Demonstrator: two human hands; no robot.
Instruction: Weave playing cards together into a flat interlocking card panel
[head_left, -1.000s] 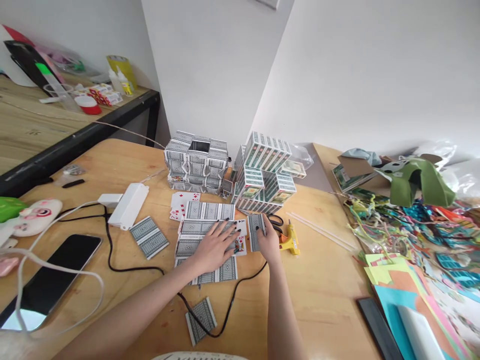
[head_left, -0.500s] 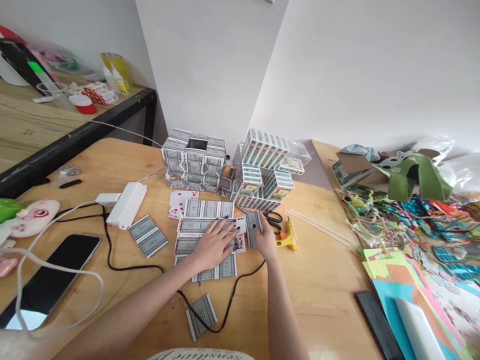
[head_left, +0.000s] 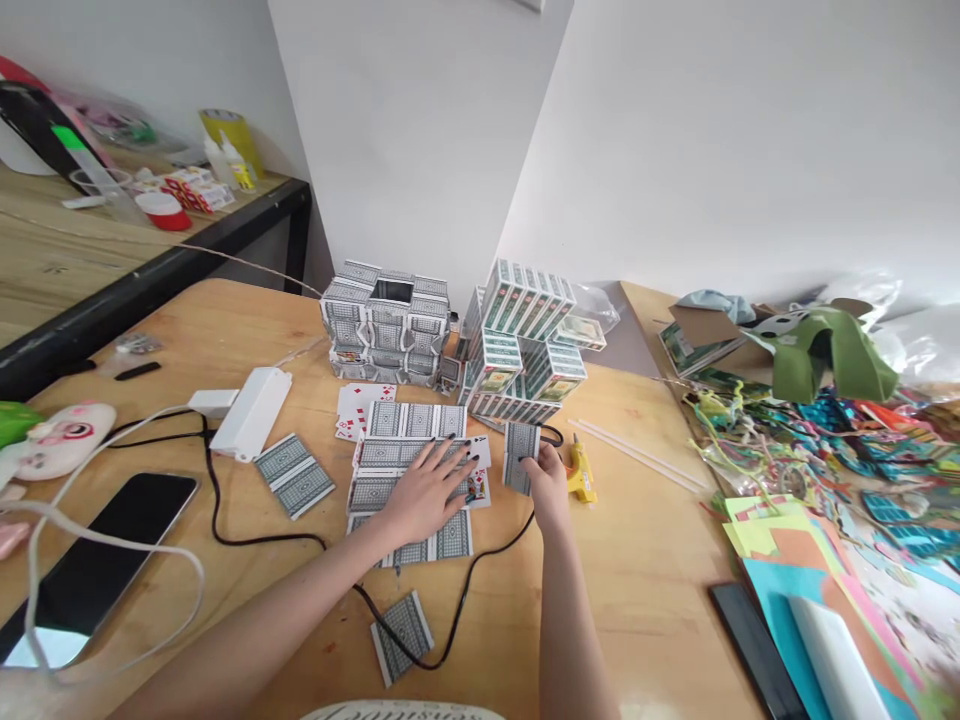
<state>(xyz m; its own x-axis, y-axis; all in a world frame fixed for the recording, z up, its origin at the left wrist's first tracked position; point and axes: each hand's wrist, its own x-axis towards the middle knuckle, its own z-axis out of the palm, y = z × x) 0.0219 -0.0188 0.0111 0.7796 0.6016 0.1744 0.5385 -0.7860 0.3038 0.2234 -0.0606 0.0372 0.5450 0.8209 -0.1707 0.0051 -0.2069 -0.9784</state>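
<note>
Fingers spread, my left hand [head_left: 426, 494] lies flat on a sheet of joined playing cards [head_left: 380, 452], most of them face down with grey patterned backs. At the sheet's right edge a king card [head_left: 478, 487] shows its face beside my left fingertips. My right hand [head_left: 549, 485] pinches a playing card [head_left: 519, 455], back side up, just right of the sheet and apart from it. Behind that hand lie scissors, mostly hidden, and a yellow glue gun [head_left: 581, 472]. Face-up red cards [head_left: 360, 402] lie at the sheet's upper left.
A box-shaped structure of cards [head_left: 386, 330] and stacked card boxes [head_left: 525, 300] stand at the back. A black cable [head_left: 465, 600] loops in front. To the left are a power strip [head_left: 253, 412], a phone [head_left: 105, 565] and loose cards [head_left: 294, 474]; craft scraps [head_left: 795, 440] cover the right.
My right hand has moved a little to the right with its card, widening the gap to the sheet. My left hand has stayed in place on the cards.
</note>
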